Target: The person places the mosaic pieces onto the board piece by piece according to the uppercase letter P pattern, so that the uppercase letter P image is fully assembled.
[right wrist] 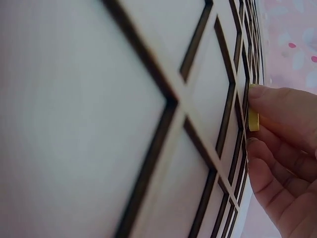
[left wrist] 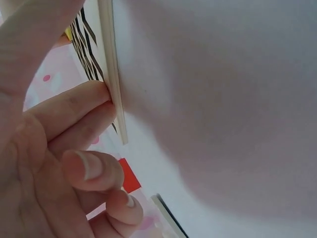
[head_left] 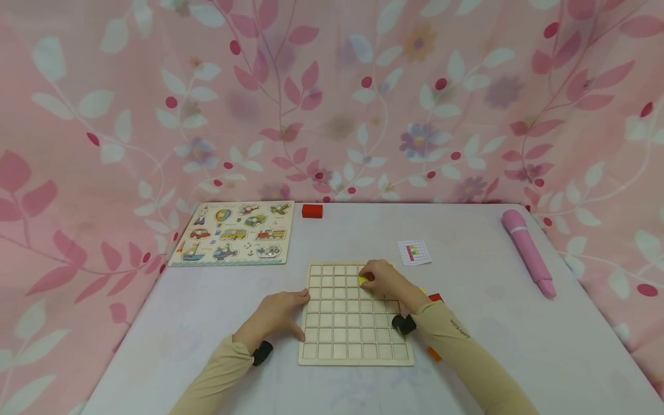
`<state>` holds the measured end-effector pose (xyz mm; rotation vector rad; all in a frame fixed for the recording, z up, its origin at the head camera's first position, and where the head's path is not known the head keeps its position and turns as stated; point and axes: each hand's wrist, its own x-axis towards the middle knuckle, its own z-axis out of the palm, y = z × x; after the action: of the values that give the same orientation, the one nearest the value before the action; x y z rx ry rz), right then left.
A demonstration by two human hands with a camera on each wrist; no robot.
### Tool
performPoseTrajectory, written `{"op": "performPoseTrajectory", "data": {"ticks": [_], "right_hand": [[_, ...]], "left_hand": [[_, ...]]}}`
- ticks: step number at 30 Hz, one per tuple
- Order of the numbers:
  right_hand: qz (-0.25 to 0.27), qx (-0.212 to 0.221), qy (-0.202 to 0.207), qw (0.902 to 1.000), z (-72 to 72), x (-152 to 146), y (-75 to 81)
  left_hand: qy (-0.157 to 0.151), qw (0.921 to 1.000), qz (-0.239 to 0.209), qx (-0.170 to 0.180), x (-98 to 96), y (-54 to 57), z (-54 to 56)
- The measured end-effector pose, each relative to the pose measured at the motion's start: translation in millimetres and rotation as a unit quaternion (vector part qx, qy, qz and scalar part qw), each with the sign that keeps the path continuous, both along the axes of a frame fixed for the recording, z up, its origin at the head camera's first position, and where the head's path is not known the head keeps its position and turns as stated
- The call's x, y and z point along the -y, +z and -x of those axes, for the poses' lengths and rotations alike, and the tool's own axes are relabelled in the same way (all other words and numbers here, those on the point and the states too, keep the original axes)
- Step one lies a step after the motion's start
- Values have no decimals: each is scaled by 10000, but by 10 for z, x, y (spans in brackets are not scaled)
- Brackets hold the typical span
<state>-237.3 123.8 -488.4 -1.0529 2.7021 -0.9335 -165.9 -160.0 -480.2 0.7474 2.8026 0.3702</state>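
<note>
A pale wooden grid board (head_left: pixel 339 335) lies on the table in the head view, its squares parted by thin ridges. My right hand (head_left: pixel 388 282) is over its far right part, pinching a small flat yellow piece (right wrist: pixel 254 119) between thumb and fingers. In the right wrist view that piece stands on edge right at the grid. My left hand (head_left: pixel 277 314) rests along the board's left edge, thumb and fingers spread and touching its side. The left wrist view shows straight fingertips (left wrist: pixel 101 94) against the board's thin edge, with other fingers bent loosely.
Red block (head_left: pixel 436 298) and orange block (head_left: pixel 434 354) lie partly hidden under my right forearm. A patterned card (head_left: pixel 414 252) is beyond the board. Farther back are another red block (head_left: pixel 312 211) and a vehicle puzzle (head_left: pixel 238 233). A pink rod (head_left: pixel 529 253) lies far right.
</note>
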Motion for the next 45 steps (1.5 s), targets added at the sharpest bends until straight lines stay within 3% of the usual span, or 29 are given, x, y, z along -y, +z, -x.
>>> {"op": "performPoseTrajectory", "data": {"ticks": [7, 20, 27, 34, 45], "right_hand": [[38, 181, -124, 9998, -17, -7, 2], [-162, 271, -184, 9993, -2, -14, 105], [-115, -131, -124, 9998, -6, -91, 225], [-41, -127, -41, 9999, -121, -244, 341], [-64, -91, -349, 9993, -281, -568, 382]], "left_hand": [[90, 9998, -100, 169, -7, 5, -15], [-121, 9998, 126, -14, -29, 73, 19], [-37, 9994, -325, 127, 14, 5, 14], [83, 9967, -798, 113, 79, -51, 10], [-75, 9961, -844, -231, 41, -65, 7]]}}
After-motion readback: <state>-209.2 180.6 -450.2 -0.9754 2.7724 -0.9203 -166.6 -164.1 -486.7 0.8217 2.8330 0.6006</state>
